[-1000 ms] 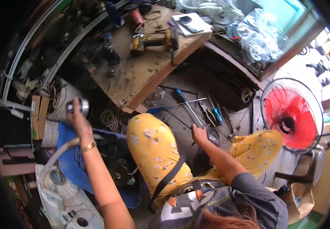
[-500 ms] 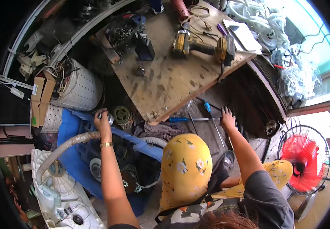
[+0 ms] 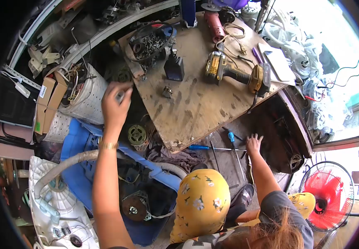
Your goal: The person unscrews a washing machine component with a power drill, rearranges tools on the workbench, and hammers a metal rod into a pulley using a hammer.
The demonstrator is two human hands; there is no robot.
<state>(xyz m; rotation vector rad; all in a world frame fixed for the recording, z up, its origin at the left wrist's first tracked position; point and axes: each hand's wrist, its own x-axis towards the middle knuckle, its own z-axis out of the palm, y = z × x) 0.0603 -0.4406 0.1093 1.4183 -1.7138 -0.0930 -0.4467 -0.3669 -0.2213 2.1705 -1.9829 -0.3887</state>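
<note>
My left hand, slightly blurred, is raised between the white perforated drum and the wooden table. Its fingers are closed around a small round grey metal part, mostly hidden by them. My right hand rests low by the floor with fingers spread, holding nothing. Just left of it lie a blue-handled screwdriver and another long screwdriver with a blue handle. Below my left forearm is a blue plastic housing with a round brown disc part inside.
On the table sit a yellow cordless drill, a black bottle-like container, a red angle grinder and a tray of screws. A red-bladed fan stands at right. A copper-coil motor part lies beside the table.
My left hand has lifted up and away from the blue housing, carrying the round metal part. My right hand stays near the screwdrivers. The view has shifted slightly.
</note>
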